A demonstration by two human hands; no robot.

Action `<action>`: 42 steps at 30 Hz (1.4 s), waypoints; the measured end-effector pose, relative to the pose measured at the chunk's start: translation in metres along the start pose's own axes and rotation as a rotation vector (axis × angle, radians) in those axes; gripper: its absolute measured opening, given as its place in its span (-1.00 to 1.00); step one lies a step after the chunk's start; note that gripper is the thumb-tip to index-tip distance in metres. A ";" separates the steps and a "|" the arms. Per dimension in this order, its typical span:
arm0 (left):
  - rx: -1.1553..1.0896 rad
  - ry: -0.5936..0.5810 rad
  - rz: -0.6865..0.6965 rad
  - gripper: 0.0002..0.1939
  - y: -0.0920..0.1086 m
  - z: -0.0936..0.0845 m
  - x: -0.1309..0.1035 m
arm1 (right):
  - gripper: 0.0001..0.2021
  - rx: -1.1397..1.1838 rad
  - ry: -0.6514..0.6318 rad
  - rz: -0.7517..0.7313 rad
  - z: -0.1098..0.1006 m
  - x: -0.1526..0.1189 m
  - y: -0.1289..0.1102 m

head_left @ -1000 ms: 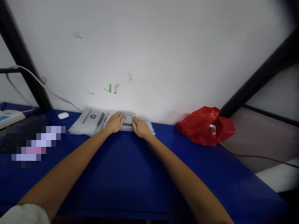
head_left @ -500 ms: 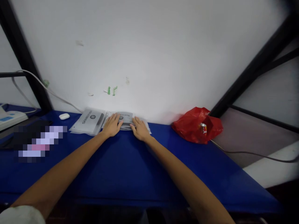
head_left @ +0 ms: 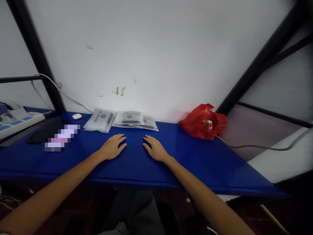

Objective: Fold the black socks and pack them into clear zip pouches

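My left hand rests palm down on the blue tabletop, fingers stretched out and holding nothing. Across from it lies my right hand, also flat with its fingers apart and nothing in it. Just beyond both hands, against the wall, are frosted plastic packets with dark printing: a left packet stack, a middle packet stack and a right packet partly under the middle ones. Neither hand touches them.
A red plastic bag with a shiny wrapped item sits at the right by the wall. On the left are a white earbud case, a dark flat device, a pixelated patch and a white power strip. Black frame posts flank the table.
Both hands have come off the packets and back toward me, onto the bare tabletop. The packets stay by the wall. The camera view has shifted, showing more below the table edge.
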State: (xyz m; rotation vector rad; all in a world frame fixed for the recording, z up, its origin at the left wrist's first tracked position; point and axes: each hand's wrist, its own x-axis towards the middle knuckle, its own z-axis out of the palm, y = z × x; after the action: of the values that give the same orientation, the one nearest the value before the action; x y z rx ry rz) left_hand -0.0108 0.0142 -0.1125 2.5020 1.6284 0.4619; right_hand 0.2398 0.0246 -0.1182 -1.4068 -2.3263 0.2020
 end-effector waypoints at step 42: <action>0.388 0.035 -0.441 -0.69 -0.043 -0.027 0.054 | -0.55 -0.021 -0.001 -0.001 0.004 -0.001 0.003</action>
State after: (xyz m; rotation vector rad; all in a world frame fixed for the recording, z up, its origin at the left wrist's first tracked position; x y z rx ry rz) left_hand -0.0364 0.0793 -0.0885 2.2570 2.3950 0.1462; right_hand 0.2417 0.0253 -0.1230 -1.4153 -2.3368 0.1785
